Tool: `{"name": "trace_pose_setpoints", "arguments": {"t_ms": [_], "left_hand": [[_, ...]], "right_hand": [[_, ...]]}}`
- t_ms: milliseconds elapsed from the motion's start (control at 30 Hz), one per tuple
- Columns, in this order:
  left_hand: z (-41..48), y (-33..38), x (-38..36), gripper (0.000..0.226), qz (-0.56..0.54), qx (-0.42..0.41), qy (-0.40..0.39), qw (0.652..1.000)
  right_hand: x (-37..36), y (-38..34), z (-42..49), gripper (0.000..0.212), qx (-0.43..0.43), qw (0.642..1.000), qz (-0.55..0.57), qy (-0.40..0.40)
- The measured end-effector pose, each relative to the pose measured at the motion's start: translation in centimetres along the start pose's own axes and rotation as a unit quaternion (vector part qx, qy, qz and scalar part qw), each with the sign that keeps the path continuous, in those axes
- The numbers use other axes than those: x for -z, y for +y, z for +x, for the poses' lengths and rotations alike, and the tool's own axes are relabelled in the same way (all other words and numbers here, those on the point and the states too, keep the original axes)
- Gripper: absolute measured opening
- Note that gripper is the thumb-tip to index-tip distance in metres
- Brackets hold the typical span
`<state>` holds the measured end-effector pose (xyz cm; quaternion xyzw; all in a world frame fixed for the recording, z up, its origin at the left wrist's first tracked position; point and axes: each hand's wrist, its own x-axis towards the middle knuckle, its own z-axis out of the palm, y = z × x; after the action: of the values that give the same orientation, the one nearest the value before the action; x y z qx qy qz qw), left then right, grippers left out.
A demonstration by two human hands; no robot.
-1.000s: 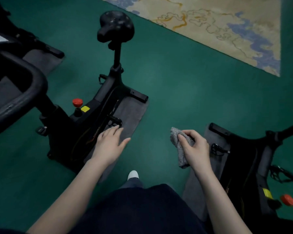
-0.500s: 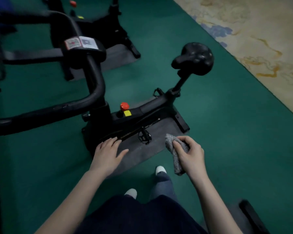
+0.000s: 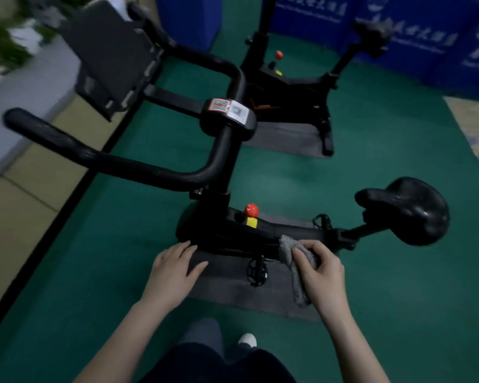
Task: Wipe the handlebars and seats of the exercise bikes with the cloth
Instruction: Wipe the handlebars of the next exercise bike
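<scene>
Two bikes stand in full view, near bike (image 3: 263, 233) and far bike (image 3: 288, 87); earlier the far one was cut off. Handlebars (image 3: 100, 158) at left, now lower in view. Left hand (image 3: 174, 269) unchanged: fingers straight, holding nothing. Cloth (image 3: 297, 283) still bunched in right hand's (image 3: 325, 272) grip, hanging before the frame. Seat (image 3: 407, 211) far right, untouched.

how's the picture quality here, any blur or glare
Head view: dim, flat light; motion blur smears the plant and banners at the top; soft sheen on the near seat; left hand and right hand with the cloth look fairly sharp.
</scene>
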<state>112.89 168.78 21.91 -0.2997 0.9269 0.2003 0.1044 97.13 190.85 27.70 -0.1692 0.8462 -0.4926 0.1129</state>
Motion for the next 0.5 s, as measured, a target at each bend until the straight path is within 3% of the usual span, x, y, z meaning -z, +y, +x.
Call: {"name": "trace_pose_setpoints", "arguments": {"t_ms": [267, 500], "left_hand": [[-2.9, -3.2, 1.8, 0.064, -0.069, 0.14, 0.086, 0.984], [-2.3, -5.3, 5.9, 0.066, -0.135, 0.183, 0.198, 0.954]], "right_hand": [[-3.1, -8.0, 5.1, 0.013, 0.145, 0.982, 0.073, -0.099], [-6.4, -15.0, 8.8, 0.011, 0.222, 0.96, 0.117, -0.127]]}}
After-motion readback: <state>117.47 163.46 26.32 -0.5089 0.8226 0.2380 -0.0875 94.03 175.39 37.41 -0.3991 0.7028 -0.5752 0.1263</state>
